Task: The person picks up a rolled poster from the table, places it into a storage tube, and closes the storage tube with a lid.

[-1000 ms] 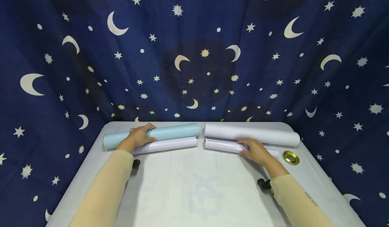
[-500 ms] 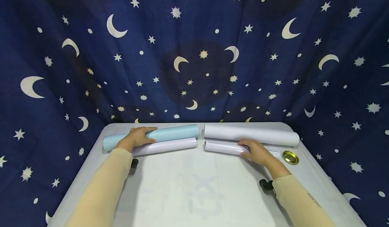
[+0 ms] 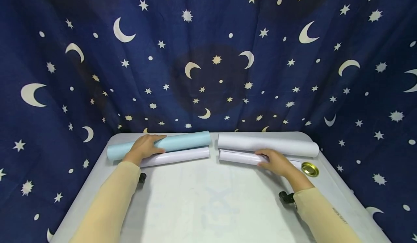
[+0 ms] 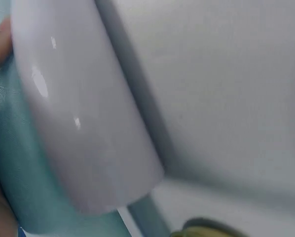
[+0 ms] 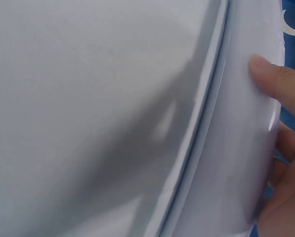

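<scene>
In the head view, my left hand [image 3: 144, 149] grips a light blue roll [image 3: 189, 141] with its fingers over the far side and its thumb in front. A glossy whitish roll [image 3: 182, 157] lies along the near side of the blue one. In the left wrist view, this glossy roll [image 4: 88, 123] covers much of the blue roll [image 4: 14, 148]. My right hand [image 3: 277, 162] holds another glossy white roll [image 3: 239, 157]. The right wrist view shows its thumb [image 5: 266, 74] on the roll [image 5: 236, 128] and the other fingers at its edge, partly hidden.
A thicker white roll [image 3: 267, 144] lies behind the right glossy roll, near the table's back edge. A gold round lid or dish [image 3: 310, 169] sits at the right on the white table [image 3: 208, 199]. A blue moon-and-star curtain [image 3: 215, 84] hangs behind the table.
The blue roll has shifted slightly left and its right end has risen a little with my left hand. My right hand stays on its roll. The head view has tilted slightly.
</scene>
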`<state>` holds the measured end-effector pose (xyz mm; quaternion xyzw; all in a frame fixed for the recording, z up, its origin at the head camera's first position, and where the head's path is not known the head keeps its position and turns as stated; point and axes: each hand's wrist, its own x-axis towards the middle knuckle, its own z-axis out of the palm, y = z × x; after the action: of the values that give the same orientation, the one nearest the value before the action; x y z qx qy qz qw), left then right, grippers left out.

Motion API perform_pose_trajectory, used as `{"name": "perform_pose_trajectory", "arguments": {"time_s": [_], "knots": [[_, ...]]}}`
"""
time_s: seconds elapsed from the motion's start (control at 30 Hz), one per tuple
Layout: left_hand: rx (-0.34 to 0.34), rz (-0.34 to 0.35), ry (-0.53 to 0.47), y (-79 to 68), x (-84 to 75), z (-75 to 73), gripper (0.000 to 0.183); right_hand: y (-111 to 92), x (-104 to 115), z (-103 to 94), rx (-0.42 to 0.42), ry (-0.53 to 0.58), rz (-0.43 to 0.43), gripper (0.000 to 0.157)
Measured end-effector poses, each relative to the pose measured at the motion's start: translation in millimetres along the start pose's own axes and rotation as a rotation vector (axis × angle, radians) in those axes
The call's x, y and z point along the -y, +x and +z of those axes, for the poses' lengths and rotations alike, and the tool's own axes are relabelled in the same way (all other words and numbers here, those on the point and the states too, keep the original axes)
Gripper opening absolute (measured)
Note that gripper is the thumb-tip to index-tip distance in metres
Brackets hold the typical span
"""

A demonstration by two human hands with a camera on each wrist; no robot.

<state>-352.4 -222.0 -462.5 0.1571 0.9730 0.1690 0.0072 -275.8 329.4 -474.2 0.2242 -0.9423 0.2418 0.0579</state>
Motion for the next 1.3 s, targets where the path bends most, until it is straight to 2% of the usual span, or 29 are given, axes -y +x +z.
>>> {"name": "perform_pose_trajectory", "arguments": {"time_s": [0.1, 0.27, 0.57, 0.73, 0.87, 1.3], "knots": [[-0.044, 0.02, 0.003, -5.1, -0.9, -6.3, 0.076, -0.9, 3.1, -5.6, 0.005, 0.005, 0.013, 0.042], [-0.093, 0.016, -0.01, -13.4, -3.0, -15.9, 0.076, -1.5, 8.2, -14.8, 0.005, -0.004, 0.03, 0.038], [-0.154, 0.041, -0.016, -32.9, -8.3, -22.6, 0.076, -3.7, 17.4, -26.6, -0.018, -0.01, 0.012, 0.036], [-0.191, 0.082, -0.024, -43.1, -10.0, -23.5, 0.075, -4.5, 18.4, -34.0, -0.015, -0.03, 0.009, 0.036], [-0.214, 0.083, -0.023, -49.5, -9.9, -22.2, 0.076, -3.6, 17.7, -39.5, -0.014, -0.046, 0.019, 0.037], [-0.228, 0.099, -0.05, -65.5, -9.3, -13.6, 0.075, -1.3, 21.7, -56.6, 0.013, -0.097, 0.033, 0.041]]}}
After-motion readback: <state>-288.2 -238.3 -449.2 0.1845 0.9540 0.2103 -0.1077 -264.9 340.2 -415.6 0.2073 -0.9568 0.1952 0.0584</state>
